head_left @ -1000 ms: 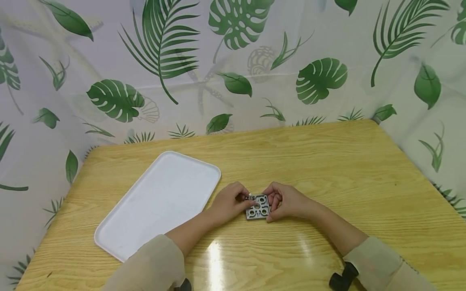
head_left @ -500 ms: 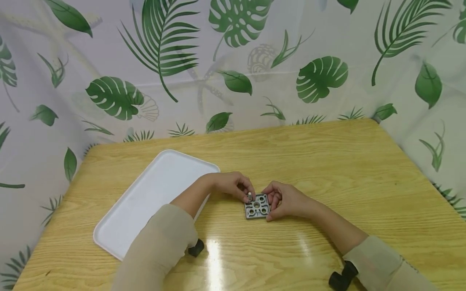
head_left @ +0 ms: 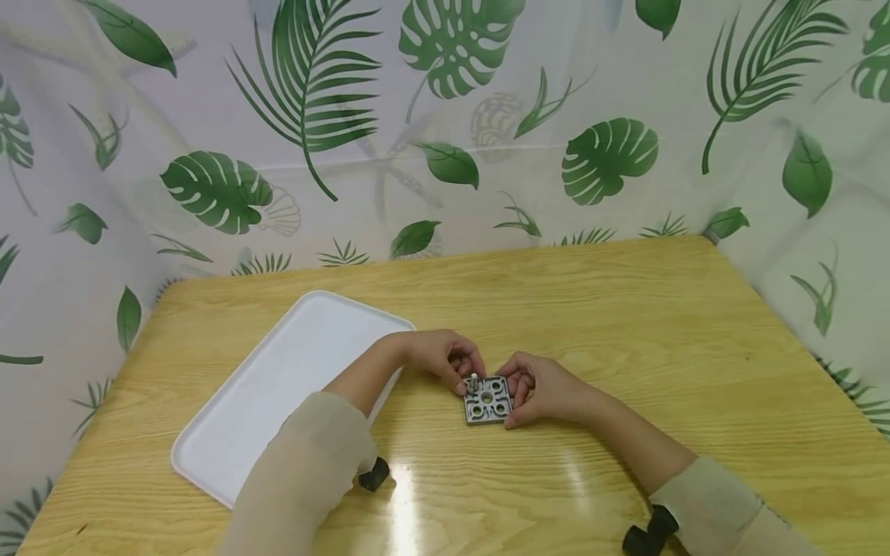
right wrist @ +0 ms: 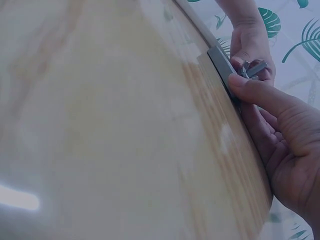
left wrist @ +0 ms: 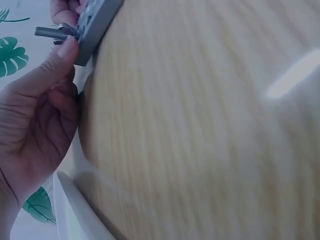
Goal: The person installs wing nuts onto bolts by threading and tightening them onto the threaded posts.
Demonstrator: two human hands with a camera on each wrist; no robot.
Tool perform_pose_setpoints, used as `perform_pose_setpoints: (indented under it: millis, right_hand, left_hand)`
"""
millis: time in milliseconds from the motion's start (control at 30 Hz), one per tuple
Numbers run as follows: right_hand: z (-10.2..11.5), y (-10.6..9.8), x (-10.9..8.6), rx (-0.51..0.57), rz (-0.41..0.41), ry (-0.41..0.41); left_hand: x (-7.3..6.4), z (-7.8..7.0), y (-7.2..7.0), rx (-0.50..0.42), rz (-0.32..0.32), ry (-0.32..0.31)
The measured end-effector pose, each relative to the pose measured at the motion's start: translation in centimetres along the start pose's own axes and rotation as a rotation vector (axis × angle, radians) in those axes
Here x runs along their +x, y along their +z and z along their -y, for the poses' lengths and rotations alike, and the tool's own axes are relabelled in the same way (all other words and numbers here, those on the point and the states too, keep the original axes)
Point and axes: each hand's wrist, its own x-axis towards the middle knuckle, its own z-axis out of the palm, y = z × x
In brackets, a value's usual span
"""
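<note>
A square grey metal plate (head_left: 488,408) with several round holes is held just above the table or on it; I cannot tell which. From its far left corner a threaded bolt (left wrist: 47,33) sticks up, with what looks like a wing nut (left wrist: 65,28) round it near the plate. My left hand (head_left: 445,357) has thumb and index finger about the wing nut, the thumb tip close against the plate's corner. On the opposite side my right hand (head_left: 552,390) grips the plate's edge, its thumb (right wrist: 245,84) along the near side. Fingers partly hide the plate's underside.
A white rectangular tray (head_left: 278,401) lies to the left, partly under my left forearm. The wooden table (head_left: 612,309) reaches back to a leaf-patterned cloth (head_left: 514,177). Black wrist mounts (head_left: 650,533) hang below both sleeves.
My left hand has turned, its forearm swinging up across the tray, and its fingers have shifted about the bolt, which shows more clearly. My right hand keeps its grip on the plate.
</note>
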Motion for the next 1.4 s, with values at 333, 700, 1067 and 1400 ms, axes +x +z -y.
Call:
perform_pose_setpoints:
  millis: [333,700,1067,1400]
  right_hand:
    - [0.6,-0.2,-0.2,0.016,-0.005,0.004]
    - [0.6,-0.2,-0.2,0.004,0.004,-0.012]
    - [0.6,-0.2,-0.2,0.002,0.017,-0.014]
    - [-0.1,0.0,-0.2,0.014,0.017,-0.038]
  left_hand:
    - [-2.6,0.7,4.7,-0.068,-0.487,-0.017]
    - [-1.6,0.0,10.6,0.068,-1.023,0.035]
    - [-0.9,0.1,11.1,0.143,-1.108,0.049]
    - [-1.0,0.9,10.4,0.142,-0.998,0.065]
